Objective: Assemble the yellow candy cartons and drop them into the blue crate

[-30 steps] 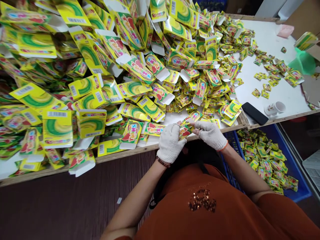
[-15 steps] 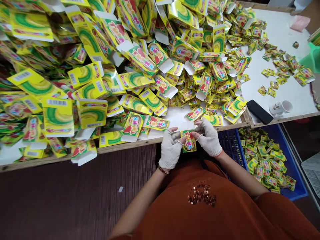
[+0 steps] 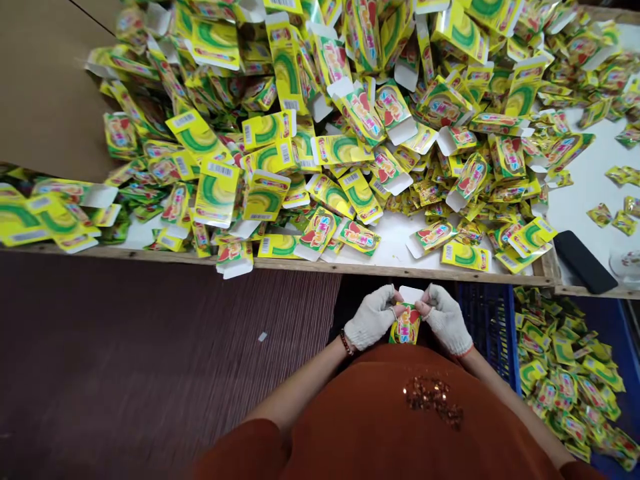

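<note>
Between my two gloved hands is a small yellow and green candy box (image 3: 405, 325), held in front of my body just below the table edge. Its white top flap stands up, facing away from me. My left hand (image 3: 373, 316) grips the box's left side, thumb on the printed front. From the other side my right hand (image 3: 447, 319) grips it, thumb also on the front near the top. Both wear white knitted gloves with bare fingertips. The fingers behind the box are hidden. A big heap of similar boxes (image 3: 217, 190) lies on the table beyond.
A wooden rim (image 3: 320, 265) edges the white table (image 3: 395, 230). Small wrapped candies (image 3: 599, 214) and a black phone (image 3: 585, 261) lie at the right, beside a cup (image 3: 625, 265). Below, right of me, stands a blue crate (image 3: 515, 347) with many filled packs.
The view has swung left, so the table contents appear further right. My hands have moved back from the table edge with the box, and its white flap now shows upright.
</note>
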Demonstrator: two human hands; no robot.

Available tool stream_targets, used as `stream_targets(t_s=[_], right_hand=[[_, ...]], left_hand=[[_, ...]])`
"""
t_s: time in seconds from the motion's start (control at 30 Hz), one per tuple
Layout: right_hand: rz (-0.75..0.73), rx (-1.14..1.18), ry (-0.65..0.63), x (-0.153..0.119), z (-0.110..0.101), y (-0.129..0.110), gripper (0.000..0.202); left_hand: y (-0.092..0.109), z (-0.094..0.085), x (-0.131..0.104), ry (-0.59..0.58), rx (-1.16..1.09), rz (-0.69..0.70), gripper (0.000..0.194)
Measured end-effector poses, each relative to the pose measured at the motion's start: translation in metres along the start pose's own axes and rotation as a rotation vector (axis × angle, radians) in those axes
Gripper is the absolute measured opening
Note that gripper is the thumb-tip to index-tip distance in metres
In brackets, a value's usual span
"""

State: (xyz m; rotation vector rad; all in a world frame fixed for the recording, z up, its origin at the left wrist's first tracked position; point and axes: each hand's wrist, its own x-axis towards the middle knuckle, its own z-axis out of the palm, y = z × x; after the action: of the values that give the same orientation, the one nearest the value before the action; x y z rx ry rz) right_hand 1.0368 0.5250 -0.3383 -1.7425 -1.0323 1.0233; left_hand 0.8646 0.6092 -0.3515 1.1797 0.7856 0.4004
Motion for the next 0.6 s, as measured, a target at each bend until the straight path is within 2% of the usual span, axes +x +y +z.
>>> stream_targets(t_s=[0.07,0.13,0.17,0.3,0.37,0.5,0.6], right_hand=[[0.026,0.042,-0.036,0.002,0.002,-0.001,0.028],[0.004,-0.033,-0.093,0.001,0.002,-0.005,0.025],[-0.019,-0.098,-0.124,0.0,0.001,-0.007,0.022],[-0.092,-0.233,-0.221,-0.007,-0.003,-0.019,0.03],[-0.101,-0.231,-0.24,-0.009,-0.003,-0.025,0.033],[-0.079,-0.27,-0.182,-0.008,0.0,-0.033,0.027],[-0.078,-0.278,-0.185,-0.007,0.0,-0.033,0.026]], left_hand=[[0.002,-0.001,-0.002,0.005,-0.053,-0.048,0.043],[0.003,-0.003,-0.004,0.002,-0.063,-0.09,0.058],[0.003,-0.004,-0.005,-0.001,-0.042,-0.1,0.057],[0.005,-0.008,-0.01,0.004,0.114,-0.039,0.025],[0.011,-0.01,-0.011,0.005,0.205,0.019,0.025],[0.025,-0.014,-0.009,-0.037,0.323,0.057,0.027],[0.026,-0.016,-0.01,-0.042,0.357,0.076,0.028]])
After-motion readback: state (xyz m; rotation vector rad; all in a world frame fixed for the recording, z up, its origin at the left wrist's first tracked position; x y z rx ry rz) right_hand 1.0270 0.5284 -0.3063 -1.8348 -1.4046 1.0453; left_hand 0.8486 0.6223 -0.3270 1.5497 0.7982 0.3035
